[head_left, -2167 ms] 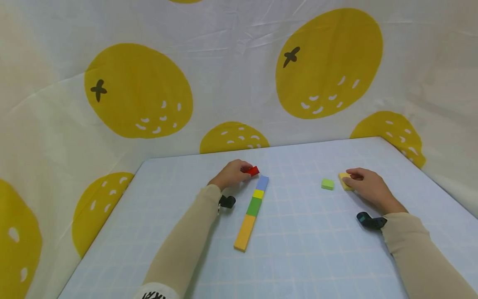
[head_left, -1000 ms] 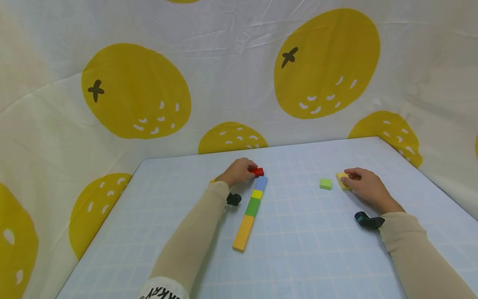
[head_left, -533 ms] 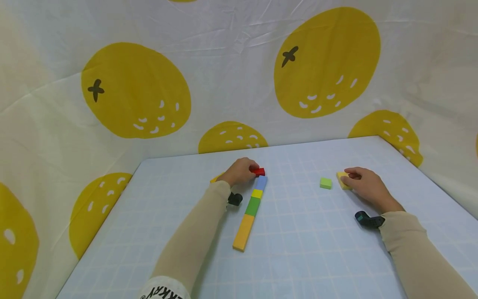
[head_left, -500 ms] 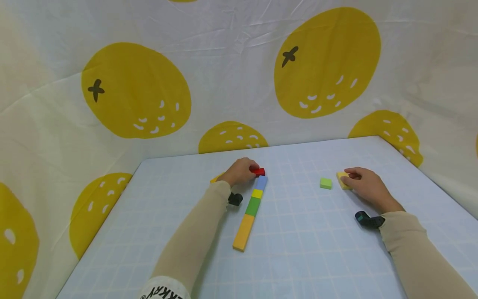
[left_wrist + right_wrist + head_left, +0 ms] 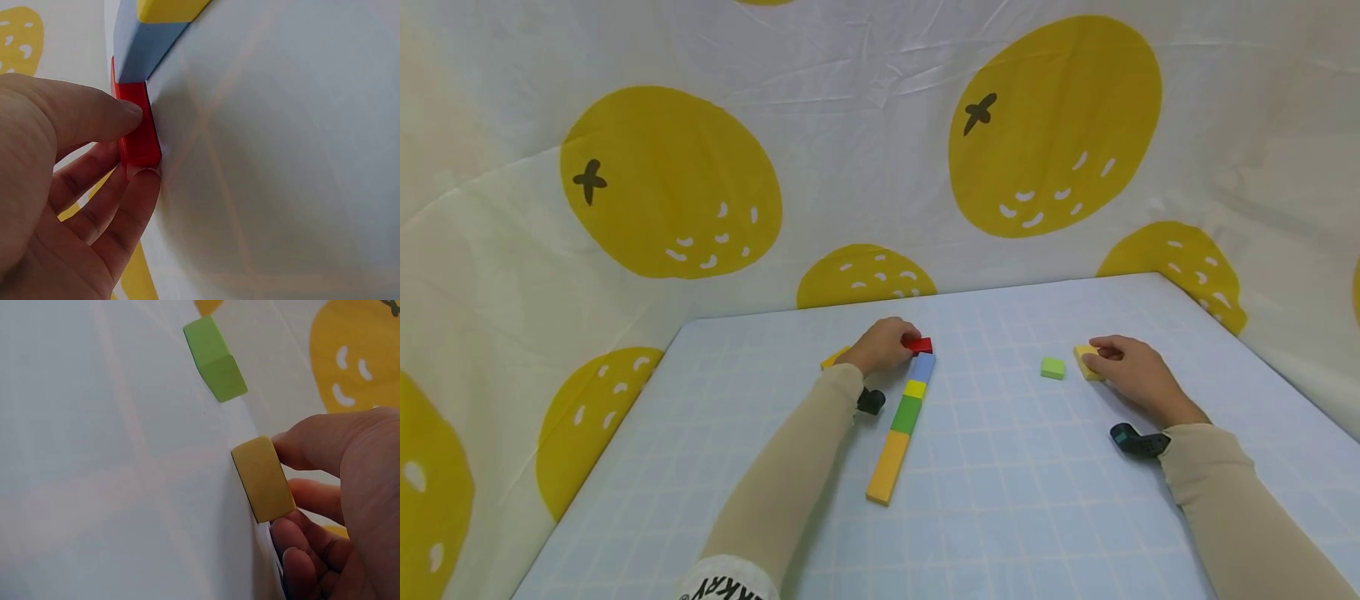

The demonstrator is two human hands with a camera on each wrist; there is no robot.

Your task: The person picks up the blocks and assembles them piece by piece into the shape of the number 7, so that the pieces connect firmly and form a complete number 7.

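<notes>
My left hand (image 5: 880,346) pinches a red block (image 5: 922,344) at the far end of a row of blocks. In the left wrist view the thumb lies on the red block (image 5: 139,134), fingertips are at its near end, and its far part meets the blue block (image 5: 145,47). From far to near, the row runs blue block (image 5: 923,367), yellow block (image 5: 915,389), green block (image 5: 907,415) and longer orange block (image 5: 888,468). My right hand (image 5: 1138,377) holds a pale yellow block (image 5: 264,480) between thumb and fingers, down at the table. A light green block (image 5: 1052,367) lies left of it.
Behind the left wrist a yellow-orange block (image 5: 833,358) lies partly hidden. The table (image 5: 1000,500) has a pale blue checked cover. A white curtain (image 5: 865,150) printed with large yellow fruit hangs along its back and sides.
My left hand moved right with the red block, which turned from slanted to crosswise at the blue block's end; lately it hardly moves. The yellow-orange block came into sight. The right hand stays put.
</notes>
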